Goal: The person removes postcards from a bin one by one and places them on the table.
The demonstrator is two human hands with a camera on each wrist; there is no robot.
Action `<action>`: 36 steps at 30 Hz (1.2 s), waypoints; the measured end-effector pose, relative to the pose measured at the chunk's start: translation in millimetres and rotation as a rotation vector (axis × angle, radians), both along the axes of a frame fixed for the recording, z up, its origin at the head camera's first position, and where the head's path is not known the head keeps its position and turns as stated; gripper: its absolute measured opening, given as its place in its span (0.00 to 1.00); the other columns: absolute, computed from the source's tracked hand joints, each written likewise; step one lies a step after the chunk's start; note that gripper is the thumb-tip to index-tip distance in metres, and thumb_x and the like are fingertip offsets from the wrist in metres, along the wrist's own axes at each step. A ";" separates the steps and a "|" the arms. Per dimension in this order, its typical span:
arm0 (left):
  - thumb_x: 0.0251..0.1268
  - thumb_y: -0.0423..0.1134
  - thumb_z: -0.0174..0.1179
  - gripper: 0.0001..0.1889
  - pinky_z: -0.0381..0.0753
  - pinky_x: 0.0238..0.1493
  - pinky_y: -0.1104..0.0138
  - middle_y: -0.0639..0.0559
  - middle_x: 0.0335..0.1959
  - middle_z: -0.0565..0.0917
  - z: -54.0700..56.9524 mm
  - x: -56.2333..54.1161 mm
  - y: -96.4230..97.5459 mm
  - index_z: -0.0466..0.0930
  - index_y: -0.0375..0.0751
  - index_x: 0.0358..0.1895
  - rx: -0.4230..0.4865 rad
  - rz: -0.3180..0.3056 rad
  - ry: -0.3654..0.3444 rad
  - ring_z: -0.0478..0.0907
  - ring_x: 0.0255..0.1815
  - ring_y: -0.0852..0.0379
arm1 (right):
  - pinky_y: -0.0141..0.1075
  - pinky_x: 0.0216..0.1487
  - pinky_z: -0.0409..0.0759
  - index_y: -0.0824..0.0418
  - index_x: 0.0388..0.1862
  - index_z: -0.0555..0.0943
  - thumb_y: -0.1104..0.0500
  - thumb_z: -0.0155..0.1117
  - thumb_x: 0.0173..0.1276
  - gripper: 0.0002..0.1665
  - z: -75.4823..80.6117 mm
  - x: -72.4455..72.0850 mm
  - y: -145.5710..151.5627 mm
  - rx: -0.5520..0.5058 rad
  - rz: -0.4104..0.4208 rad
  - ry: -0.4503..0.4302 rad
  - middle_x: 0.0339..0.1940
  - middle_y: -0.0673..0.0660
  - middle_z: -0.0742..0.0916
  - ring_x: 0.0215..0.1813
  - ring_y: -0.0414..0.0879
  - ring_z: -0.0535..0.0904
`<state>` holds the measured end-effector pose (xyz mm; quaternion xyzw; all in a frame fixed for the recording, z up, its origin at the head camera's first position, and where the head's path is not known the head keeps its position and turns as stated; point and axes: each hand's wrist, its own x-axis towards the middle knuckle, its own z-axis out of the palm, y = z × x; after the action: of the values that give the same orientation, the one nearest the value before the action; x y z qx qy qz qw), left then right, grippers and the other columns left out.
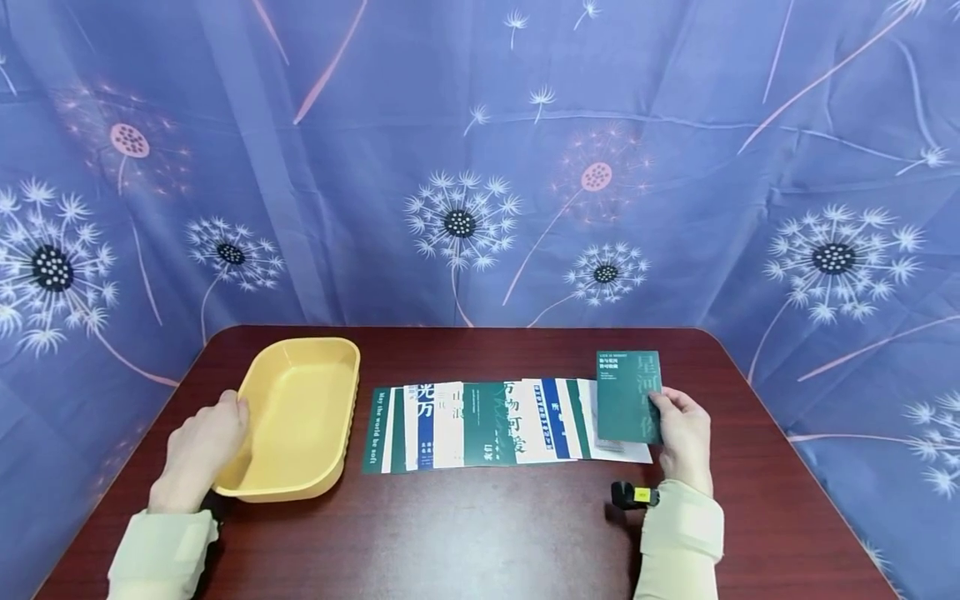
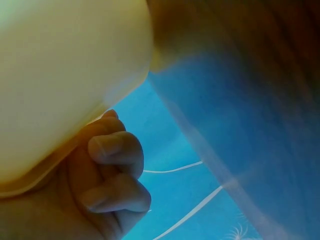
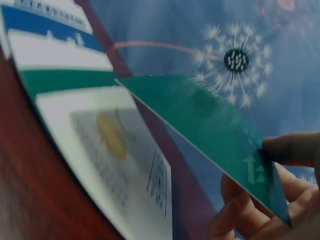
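My left hand grips the left rim of a yellow plastic basin. In the left wrist view the fingers curl at the basin's pale edge. My right hand pinches a dark green card with white lettering by its right edge, thumb on the printed face. In the right wrist view the card is tilted above a white card with a yellow picture and lines of text. That white card forms the right end of an overlapping row of green, white and blue cards.
The row of cards lies across the middle of a dark reddish-brown table, right of the basin. A blue curtain with dandelion prints hangs behind the table and along both sides. A black wrist device with a yellow label projects from the right sleeve.
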<state>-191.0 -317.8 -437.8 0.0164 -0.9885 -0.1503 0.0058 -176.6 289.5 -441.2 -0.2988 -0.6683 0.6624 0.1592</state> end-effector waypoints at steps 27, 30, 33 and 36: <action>0.79 0.42 0.33 0.20 0.70 0.22 0.41 0.23 0.28 0.76 -1.5 1.6 2.2 0.67 0.25 0.39 0.000 -0.002 0.037 0.75 0.26 0.26 | 0.34 0.30 0.74 0.71 0.56 0.78 0.58 0.56 0.73 0.20 -18.5 5.9 8.6 0.376 0.125 -0.247 0.47 0.67 0.81 0.34 0.46 0.76; 0.79 0.42 0.33 0.20 0.70 0.22 0.41 0.23 0.28 0.76 -1.6 1.6 1.8 0.67 0.26 0.39 -0.002 -0.001 0.037 0.75 0.26 0.26 | 0.38 0.37 0.73 0.70 0.57 0.78 0.57 0.55 0.74 0.20 -16.8 7.6 8.2 0.399 0.136 -0.263 0.52 0.69 0.79 0.43 0.52 0.75; 0.79 0.42 0.33 0.20 0.70 0.23 0.40 0.23 0.29 0.76 -1.1 1.2 2.0 0.67 0.25 0.40 -0.003 0.003 0.029 0.75 0.26 0.25 | 0.41 0.41 0.71 0.69 0.56 0.78 0.56 0.54 0.74 0.20 -15.2 8.9 8.0 0.419 0.139 -0.274 0.54 0.69 0.78 0.48 0.56 0.73; 0.79 0.42 0.33 0.20 0.70 0.23 0.40 0.22 0.29 0.76 0.0 1.3 2.4 0.67 0.25 0.40 -0.002 0.006 0.024 0.75 0.26 0.25 | 0.43 0.42 0.71 0.68 0.56 0.79 0.55 0.51 0.75 0.21 -13.3 10.0 8.1 0.431 0.144 -0.280 0.54 0.69 0.78 0.49 0.57 0.72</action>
<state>-189.7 -315.4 -437.9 0.0175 -0.9885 -0.1493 0.0183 -166.5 297.5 -454.5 -0.2983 -0.8291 0.4664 0.0774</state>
